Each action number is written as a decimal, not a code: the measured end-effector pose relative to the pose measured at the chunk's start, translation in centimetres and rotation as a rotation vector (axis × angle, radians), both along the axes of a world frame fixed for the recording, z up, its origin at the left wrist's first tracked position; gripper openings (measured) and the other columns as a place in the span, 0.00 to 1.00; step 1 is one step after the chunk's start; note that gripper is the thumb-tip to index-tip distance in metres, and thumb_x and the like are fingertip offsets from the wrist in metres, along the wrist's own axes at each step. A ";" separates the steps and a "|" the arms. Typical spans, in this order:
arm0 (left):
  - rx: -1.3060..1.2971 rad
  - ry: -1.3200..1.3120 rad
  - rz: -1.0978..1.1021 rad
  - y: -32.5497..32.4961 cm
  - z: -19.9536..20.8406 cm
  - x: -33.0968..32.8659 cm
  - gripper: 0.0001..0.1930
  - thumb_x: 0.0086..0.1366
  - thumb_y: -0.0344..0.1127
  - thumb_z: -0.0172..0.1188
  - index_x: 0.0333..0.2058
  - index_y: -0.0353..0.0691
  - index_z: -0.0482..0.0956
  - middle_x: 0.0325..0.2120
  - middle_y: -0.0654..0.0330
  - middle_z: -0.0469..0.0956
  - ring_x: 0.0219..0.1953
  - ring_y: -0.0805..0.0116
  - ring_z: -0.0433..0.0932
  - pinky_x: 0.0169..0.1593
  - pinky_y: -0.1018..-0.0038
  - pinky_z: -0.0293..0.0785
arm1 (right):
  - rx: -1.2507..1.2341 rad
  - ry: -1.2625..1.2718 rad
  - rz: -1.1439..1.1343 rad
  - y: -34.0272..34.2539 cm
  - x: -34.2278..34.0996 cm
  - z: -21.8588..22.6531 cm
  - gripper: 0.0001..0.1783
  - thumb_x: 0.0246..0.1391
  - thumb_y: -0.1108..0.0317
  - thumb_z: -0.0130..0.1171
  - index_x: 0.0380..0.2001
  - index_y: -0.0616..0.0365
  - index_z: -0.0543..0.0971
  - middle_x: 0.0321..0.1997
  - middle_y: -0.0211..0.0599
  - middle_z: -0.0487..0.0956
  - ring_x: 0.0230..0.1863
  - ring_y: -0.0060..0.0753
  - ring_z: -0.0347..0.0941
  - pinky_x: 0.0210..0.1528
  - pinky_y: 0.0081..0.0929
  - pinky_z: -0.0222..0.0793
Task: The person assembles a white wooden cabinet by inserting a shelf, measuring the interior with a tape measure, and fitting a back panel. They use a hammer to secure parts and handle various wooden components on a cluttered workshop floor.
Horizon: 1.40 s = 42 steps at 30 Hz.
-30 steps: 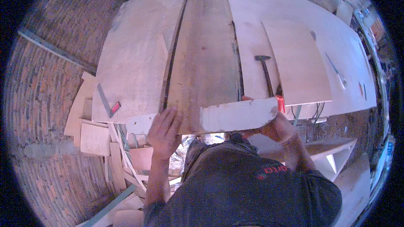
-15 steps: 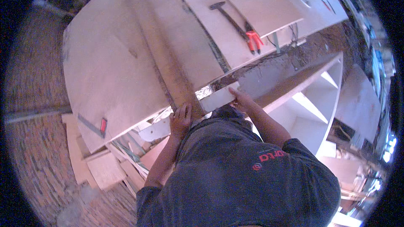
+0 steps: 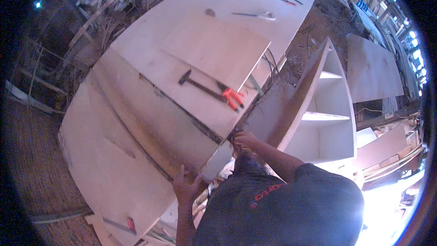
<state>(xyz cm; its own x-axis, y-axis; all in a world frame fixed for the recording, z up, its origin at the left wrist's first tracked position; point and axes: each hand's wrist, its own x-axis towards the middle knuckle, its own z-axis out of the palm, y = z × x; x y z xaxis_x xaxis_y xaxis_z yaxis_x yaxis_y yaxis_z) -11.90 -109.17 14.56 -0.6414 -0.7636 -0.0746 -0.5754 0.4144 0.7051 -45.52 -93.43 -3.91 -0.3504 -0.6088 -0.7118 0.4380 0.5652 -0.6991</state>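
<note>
My left hand (image 3: 185, 185) rests with fingers apart at the near end of a long brown board (image 3: 150, 130) lying across plywood sheets. My right hand (image 3: 246, 140) is closed at the sheets' near edge, by the far end of a short pale board (image 3: 217, 163); its fingertips are partly hidden. This pale board lies between both hands, close to my body. Beyond my right hand, pliers with red handles (image 3: 233, 98) lie against a hammer (image 3: 203, 87) on the plywood (image 3: 200, 116).
To the right stands a white shelf unit (image 3: 334, 137) with open compartments. A red-handled tool (image 3: 131, 225) lies at the near left corner of the plywood. Farther off is a smaller plywood panel (image 3: 218, 48). Sheet offcuts (image 3: 382, 148) lean at the far right.
The view has swung, so the plywood and tools appear shifted. My left hand has loosened, its fingers spreading on the brown board. My right hand stays near the pale board's far end.
</note>
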 end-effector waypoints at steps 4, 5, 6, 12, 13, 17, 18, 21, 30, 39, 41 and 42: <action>0.188 0.132 0.285 -4.5 -1.0 -8.8 0.33 0.58 0.41 0.72 0.57 0.28 0.73 0.35 0.56 0.81 0.34 0.64 0.80 0.40 0.72 0.76 | -0.143 0.632 0.254 1.1 -9.0 0.0 0.23 0.45 0.60 0.71 0.44 0.58 0.81 0.47 0.37 0.80 0.41 0.41 0.78 0.42 0.38 0.76; 0.273 0.149 0.346 -5.6 -1.7 -11.5 0.32 0.59 0.39 0.72 0.57 0.28 0.73 0.36 0.57 0.81 0.34 0.66 0.79 0.40 0.73 0.76 | -0.124 0.782 0.387 0.5 -10.5 0.4 0.23 0.44 0.61 0.70 0.44 0.57 0.81 0.48 0.37 0.80 0.42 0.44 0.78 0.45 0.38 0.76; 0.358 0.163 0.404 -6.6 -2.5 -14.0 0.30 0.60 0.38 0.71 0.57 0.28 0.73 0.36 0.58 0.80 0.34 0.69 0.78 0.40 0.74 0.75 | -0.107 0.940 0.510 -0.3 -12.1 1.2 0.23 0.43 0.63 0.70 0.45 0.56 0.81 0.50 0.38 0.80 0.43 0.46 0.78 0.47 0.38 0.76; 0.845 0.320 0.602 -10.0 -5.4 -25.2 0.26 0.63 0.36 0.65 0.56 0.29 0.72 0.36 0.57 0.78 0.36 0.66 0.76 0.39 0.71 0.74 | -0.280 0.888 0.296 -5.1 -11.8 11.9 0.25 0.40 0.68 0.68 0.47 0.56 0.79 0.45 0.42 0.81 0.45 0.47 0.79 0.46 0.37 0.77; 0.883 0.296 0.615 -10.4 -5.5 -26.3 0.25 0.63 0.36 0.64 0.56 0.30 0.72 0.37 0.56 0.78 0.36 0.64 0.76 0.39 0.69 0.74 | -0.316 0.885 0.274 -5.7 -11.8 14.2 0.26 0.39 0.69 0.68 0.47 0.56 0.79 0.44 0.42 0.81 0.45 0.47 0.80 0.46 0.37 0.77; 0.803 0.097 0.793 -11.0 -5.9 -28.3 0.24 0.61 0.39 0.65 0.52 0.34 0.72 0.42 0.52 0.76 0.40 0.56 0.77 0.42 0.58 0.74 | -0.419 0.316 -0.206 -7.5 -11.5 19.8 0.25 0.39 0.72 0.68 0.46 0.56 0.79 0.41 0.41 0.81 0.44 0.43 0.80 0.44 0.35 0.78; 0.783 0.050 0.835 -11.3 -6.1 -28.6 0.23 0.60 0.40 0.65 0.51 0.35 0.72 0.44 0.50 0.76 0.41 0.54 0.78 0.43 0.56 0.74 | -0.366 0.136 -0.244 -7.8 -11.5 20.3 0.24 0.40 0.71 0.68 0.46 0.56 0.79 0.41 0.41 0.81 0.43 0.42 0.79 0.43 0.35 0.78; 1.023 0.225 0.937 -12.0 -7.4 -28.7 0.25 0.57 0.40 0.67 0.50 0.36 0.71 0.43 0.51 0.76 0.40 0.53 0.78 0.40 0.58 0.75 | -0.178 -0.009 -0.216 -8.5 -11.8 20.5 0.21 0.43 0.70 0.68 0.44 0.55 0.79 0.39 0.39 0.79 0.41 0.39 0.78 0.42 0.35 0.77; 1.017 0.357 0.942 -12.9 -12.8 -26.1 0.27 0.57 0.41 0.69 0.51 0.38 0.69 0.42 0.53 0.77 0.38 0.57 0.79 0.37 0.62 0.76 | 0.012 -0.281 -0.493 -7.9 -12.0 21.6 0.13 0.51 0.66 0.67 0.39 0.53 0.78 0.35 0.34 0.75 0.35 0.31 0.73 0.39 0.36 0.74; 0.905 0.308 0.593 -19.1 -19.7 -22.9 0.36 0.65 0.43 0.65 0.62 0.24 0.61 0.56 0.48 0.73 0.54 0.57 0.74 0.55 0.66 0.73 | 0.149 -0.290 -0.606 -5.2 -13.1 9.3 0.14 0.62 0.57 0.62 0.40 0.56 0.76 0.33 0.37 0.75 0.37 0.33 0.73 0.35 0.36 0.74; 0.835 0.483 0.565 -19.2 -19.5 -23.8 0.34 0.67 0.42 0.63 0.62 0.24 0.61 0.57 0.48 0.71 0.55 0.57 0.73 0.56 0.66 0.73 | 0.048 -0.272 -0.610 -4.8 -13.2 9.2 0.15 0.63 0.57 0.61 0.41 0.57 0.76 0.34 0.38 0.76 0.35 0.35 0.74 0.34 0.36 0.75; 0.808 0.512 0.614 -19.0 -19.0 -24.6 0.34 0.67 0.42 0.63 0.62 0.24 0.61 0.57 0.48 0.71 0.55 0.57 0.73 0.56 0.65 0.73 | 0.055 -0.176 -0.531 -4.8 -13.2 9.6 0.15 0.63 0.57 0.61 0.42 0.58 0.76 0.35 0.38 0.76 0.34 0.35 0.75 0.33 0.36 0.75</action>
